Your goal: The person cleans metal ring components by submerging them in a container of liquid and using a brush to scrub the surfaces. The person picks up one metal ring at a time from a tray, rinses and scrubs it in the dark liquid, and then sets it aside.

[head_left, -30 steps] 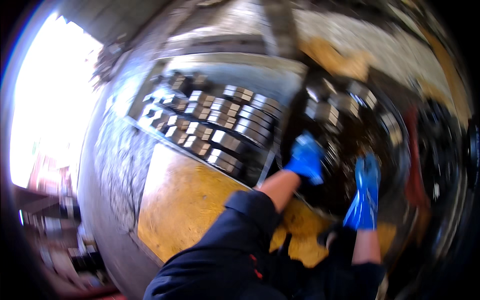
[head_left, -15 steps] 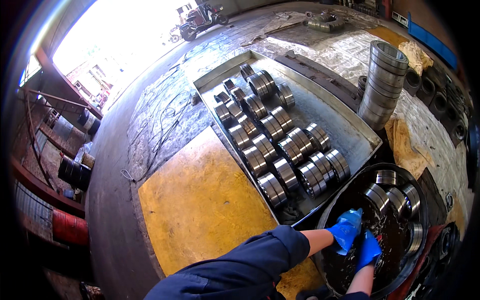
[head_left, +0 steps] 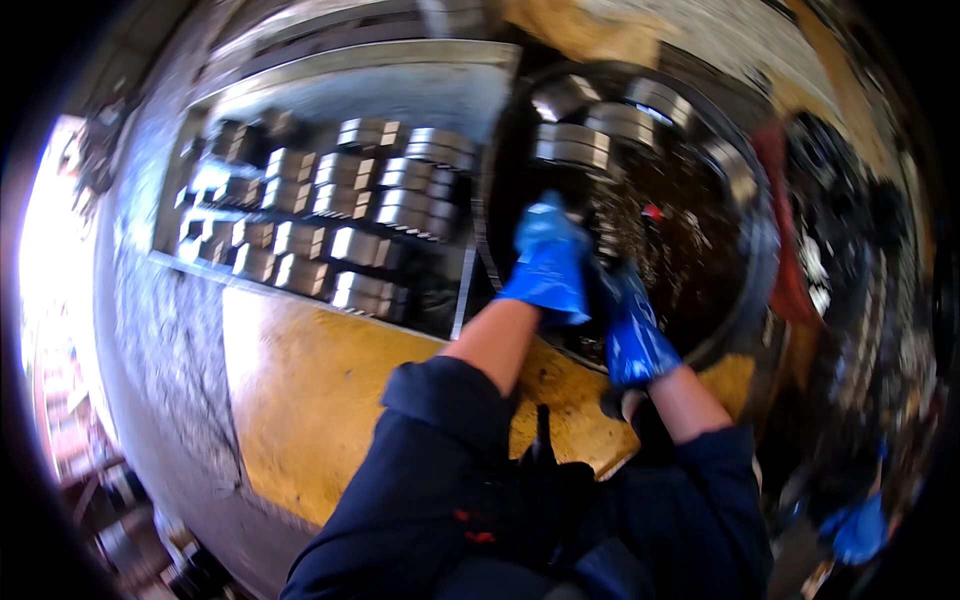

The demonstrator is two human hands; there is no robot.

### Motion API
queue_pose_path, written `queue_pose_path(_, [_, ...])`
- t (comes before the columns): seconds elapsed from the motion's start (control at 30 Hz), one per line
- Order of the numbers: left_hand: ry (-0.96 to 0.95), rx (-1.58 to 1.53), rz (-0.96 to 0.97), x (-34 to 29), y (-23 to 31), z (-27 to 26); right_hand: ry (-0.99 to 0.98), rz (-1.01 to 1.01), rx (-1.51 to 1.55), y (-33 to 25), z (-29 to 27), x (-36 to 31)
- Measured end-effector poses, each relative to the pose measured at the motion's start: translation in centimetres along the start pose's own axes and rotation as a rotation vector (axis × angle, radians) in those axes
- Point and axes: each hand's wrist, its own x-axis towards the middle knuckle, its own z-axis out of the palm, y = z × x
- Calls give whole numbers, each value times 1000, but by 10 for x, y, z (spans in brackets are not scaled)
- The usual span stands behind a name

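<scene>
My left hand point(head_left: 548, 255), in a blue glove, reaches over the near left part of a round dark tub point(head_left: 762, 250). Close beside it, my right hand point(head_left: 632, 325), gloved the same, crosses the tub's near rim with its fingers low toward the liquid. Motion smears the fingers of both hands. A dark, ridged patch shows between the gloves; whether they grip anything there is hidden. Dark brown liquid point(head_left: 690, 270) lies in the tub. Several shiny steel bearing rings point(head_left: 572, 146) stand along its far and right inner side, and a small red spot point(head_left: 653, 212) shows on the liquid.
Left of the tub, a shallow metal tray point(head_left: 400, 58) holds rows of steel bearings point(head_left: 405, 190). A worn yellow board point(head_left: 310, 375) lies on the floor in front. Dark round parts point(head_left: 815, 150) and a red strip point(head_left: 785, 230) are on the right, with a blue item point(head_left: 858, 530) lower right.
The head view has turned to the right and down, bringing the tub to the middle. Both gloved hands stay at the tub, close together.
</scene>
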Motion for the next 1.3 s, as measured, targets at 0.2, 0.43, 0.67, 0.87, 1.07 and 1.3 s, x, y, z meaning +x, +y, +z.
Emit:
queue_pose_path(0.2, [78,150,85,-20,29,3,-519,-108,-193,-113,-55,41])
queue_pose_path(0.43, [-50,125,32,-29,40,-9,-68,-65,7,46,-9,70])
queue_pose_path(0.67, [27,122,-40,-21,3,-26,-428,280,-144,-96,-22,10])
queue_pose_path(0.87, [25,38,24,-15,25,-4,-442,148,244,-95,-38,37])
queue_pose_path(1.07, [37,5,-10,-13,17,-1,76,107,-128,-42,1,-13])
queue_pose_path(1.3, [76,-58,22,-13,17,-9,-524,177,229,-138,-34,20])
